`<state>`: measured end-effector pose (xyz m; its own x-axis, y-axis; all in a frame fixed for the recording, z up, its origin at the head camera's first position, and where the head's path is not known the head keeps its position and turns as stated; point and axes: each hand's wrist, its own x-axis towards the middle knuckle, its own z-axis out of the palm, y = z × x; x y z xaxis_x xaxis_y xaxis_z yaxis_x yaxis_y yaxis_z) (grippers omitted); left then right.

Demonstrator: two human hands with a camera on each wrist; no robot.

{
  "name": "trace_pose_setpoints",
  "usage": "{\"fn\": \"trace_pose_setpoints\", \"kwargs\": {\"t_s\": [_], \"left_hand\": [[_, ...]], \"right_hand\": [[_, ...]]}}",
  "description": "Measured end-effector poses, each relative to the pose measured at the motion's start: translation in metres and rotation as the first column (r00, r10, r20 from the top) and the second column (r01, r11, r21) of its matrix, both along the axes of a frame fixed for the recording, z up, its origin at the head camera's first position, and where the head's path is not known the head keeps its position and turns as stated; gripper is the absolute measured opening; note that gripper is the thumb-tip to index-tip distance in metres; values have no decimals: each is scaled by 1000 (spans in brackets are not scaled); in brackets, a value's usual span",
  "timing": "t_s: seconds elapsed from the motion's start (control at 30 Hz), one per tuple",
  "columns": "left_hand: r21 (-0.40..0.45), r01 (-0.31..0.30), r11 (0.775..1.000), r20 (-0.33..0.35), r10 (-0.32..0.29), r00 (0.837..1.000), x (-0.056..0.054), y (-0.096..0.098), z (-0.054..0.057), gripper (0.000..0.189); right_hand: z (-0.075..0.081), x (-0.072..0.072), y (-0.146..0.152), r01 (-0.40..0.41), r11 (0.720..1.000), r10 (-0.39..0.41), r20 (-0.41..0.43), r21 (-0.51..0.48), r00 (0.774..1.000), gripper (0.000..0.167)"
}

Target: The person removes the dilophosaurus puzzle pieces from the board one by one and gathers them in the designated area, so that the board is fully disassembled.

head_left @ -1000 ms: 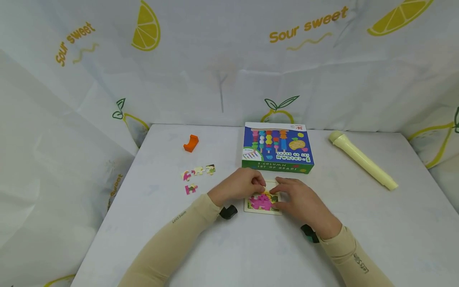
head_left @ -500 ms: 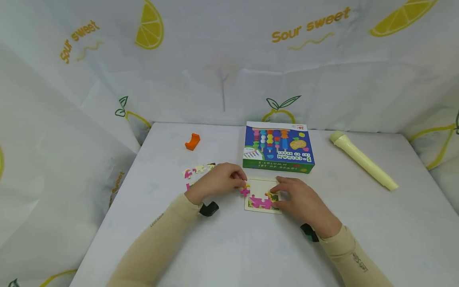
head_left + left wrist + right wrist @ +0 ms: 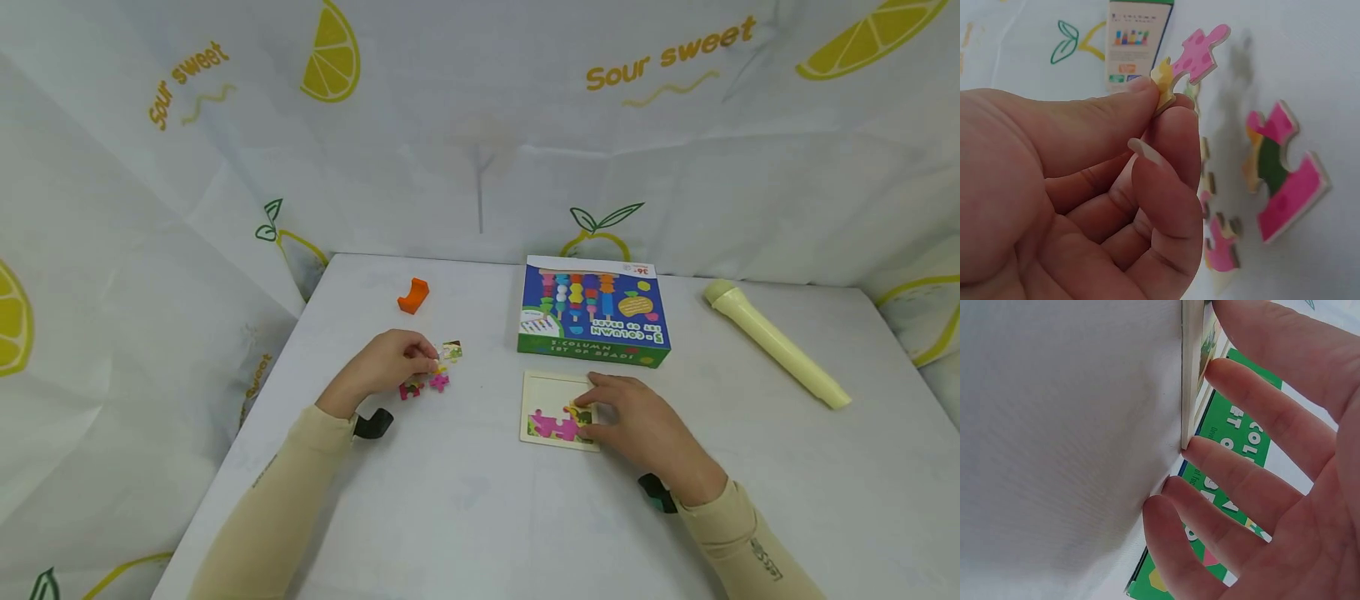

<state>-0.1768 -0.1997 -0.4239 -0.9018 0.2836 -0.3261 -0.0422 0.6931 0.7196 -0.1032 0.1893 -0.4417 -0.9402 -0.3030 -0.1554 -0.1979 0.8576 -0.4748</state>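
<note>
My left hand [image 3: 378, 371] pinches a pink-and-yellow jigsaw piece [image 3: 1196, 57] between thumb and forefinger, over the left part of the table. Below it lies a loose pink-and-green jigsaw piece [image 3: 1285, 178]; another piece with a green picture [image 3: 452, 350] shows just beyond the fingers. More loose pieces are partly hidden behind the hand. To the right is a square puzzle tray [image 3: 538, 385], with joined pink and green pieces [image 3: 553, 427] along its near side. My right hand [image 3: 648, 429] rests at the tray's right edge, fingers spread, the fingertips touching its rim and pieces.
A blue and green bead-set box [image 3: 592, 312] lies just behind the tray. At the back left is an orange arched block [image 3: 413, 296]. A pale yellow microphone-shaped object [image 3: 780, 346] lies at the right. A printed white cloth [image 3: 480, 183] hangs behind the table.
My left hand has lifted the pink-and-yellow jigsaw piece out of the tray and carried it left to the loose pieces. The right hand has stayed at the tray; the head view has shifted slightly.
</note>
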Motion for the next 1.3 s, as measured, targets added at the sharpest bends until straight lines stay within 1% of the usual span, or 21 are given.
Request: {"fn": "trace_pose_setpoints", "kwargs": {"t_s": [0.1, 0.23, 0.5, 0.73, 0.87, 1.0, 1.07, 1.17, 1.23, 1.3], "left_hand": [[13, -12, 1000, 19, 12, 1000, 1, -3, -5, 12], [18, -15, 1000, 12, 14, 1000, 2, -3, -7, 12], [-27, -11, 1000, -16, 11, 1000, 4, -5, -8, 12], [-79, 2, 997, -38, -5, 999, 2, -3, -11, 9], [-87, -13, 996, -53, 9, 999, 1, -3, -10, 11], [-90, -29, 996, -73, 22, 997, 2, -4, -6, 13], [-84, -16, 996, -85, 8, 996, 2, 0, -4, 13], [-69, 31, 997, -92, -37, 995, 1, 9, -4, 12], [-73, 87, 994, -98, -93, 991, 2, 21, -3, 10], [-86, 140, 986, -108, -149, 983, 4, 39, -1, 8]], "right_hand": [[0, 0, 0, -4, 1000, 4, -3, 1, 1000, 34], [0, 0, 0, -6, 1000, 6, -7, 0, 1000, 33], [0, 0, 0, -9, 1000, 9, 1, -1, 1000, 34], [-1, -1, 1, -12, 1000, 12, -5, -1, 1000, 33], [-1, -1, 2, -14, 1000, 14, -22, -10, 1000, 35], [-1, -1, 1, -15, 1000, 14, -30, -18, 999, 39], [0, 0, 2, -7, 1000, 6, -25, -19, 1000, 43], [0, -1, 3, 10, 1000, -10, -6, -24, 1000, 54], [-1, -2, 3, 14, 1000, -14, 4, -19, 1000, 61], [-1, -4, 3, 13, 1000, -13, 11, -4, 1000, 69]]}}
